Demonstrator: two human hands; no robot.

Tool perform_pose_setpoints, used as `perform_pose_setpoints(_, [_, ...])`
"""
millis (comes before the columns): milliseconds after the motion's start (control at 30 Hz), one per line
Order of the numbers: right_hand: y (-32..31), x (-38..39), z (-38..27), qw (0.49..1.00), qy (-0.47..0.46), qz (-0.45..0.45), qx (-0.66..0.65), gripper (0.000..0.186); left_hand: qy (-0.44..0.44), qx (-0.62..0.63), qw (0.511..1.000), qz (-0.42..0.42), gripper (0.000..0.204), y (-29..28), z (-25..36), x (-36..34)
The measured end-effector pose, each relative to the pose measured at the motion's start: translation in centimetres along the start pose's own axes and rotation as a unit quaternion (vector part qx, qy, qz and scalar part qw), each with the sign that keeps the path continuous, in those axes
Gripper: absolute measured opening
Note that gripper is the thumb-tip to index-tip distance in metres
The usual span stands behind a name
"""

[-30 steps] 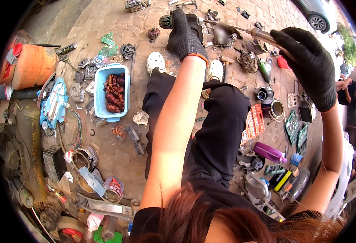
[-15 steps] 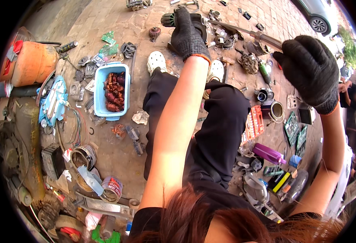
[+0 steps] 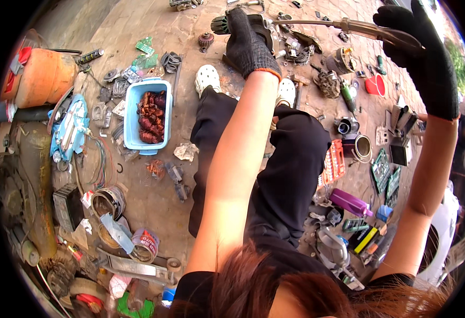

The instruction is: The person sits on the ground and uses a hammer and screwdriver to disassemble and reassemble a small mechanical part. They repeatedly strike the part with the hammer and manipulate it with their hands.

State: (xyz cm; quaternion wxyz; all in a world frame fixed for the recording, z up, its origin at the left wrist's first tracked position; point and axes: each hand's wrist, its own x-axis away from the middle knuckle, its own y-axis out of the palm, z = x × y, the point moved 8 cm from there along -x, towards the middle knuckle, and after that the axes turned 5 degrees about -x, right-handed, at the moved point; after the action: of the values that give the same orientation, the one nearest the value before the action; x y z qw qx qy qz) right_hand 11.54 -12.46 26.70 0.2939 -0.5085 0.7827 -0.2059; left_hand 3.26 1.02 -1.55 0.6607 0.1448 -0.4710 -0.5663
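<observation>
Your left forearm [image 3: 240,143] stretches forward, nearly straight, over your trousers [image 3: 296,143]. Your right forearm [image 3: 435,164] rises well out to the right, bent at the elbow. Farther on, your right hand [image 3: 434,74] is at the handle end of a screwdriver [image 3: 369,30], fingers spread, not wrapped round it; I cannot tell how firmly the palm touches. Beyond your shoes [image 3: 207,79], your left hand [image 3: 247,49] grips a dark part [image 3: 263,33] from above, fingertips hidden. The screwdriver's shaft runs across to the part's right side.
</observation>
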Motion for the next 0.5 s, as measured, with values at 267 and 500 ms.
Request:
perform_pose_setpoints(267, [2.2, 4.3, 10.8, 0.827, 0.346, -0.134, -0.422, 0.049, 0.035, 0.059, 0.998, 0.012, 0.029, 0.4, 3.3, -1.0])
perform_pose_setpoints(500, [0.4, 4.3, 6.7, 0.987, 0.158, -0.026, 0.017, 0.025, 0.057, 0.055, 0.997, -0.003, 0.025, 0.9, 3.3, -1.2])
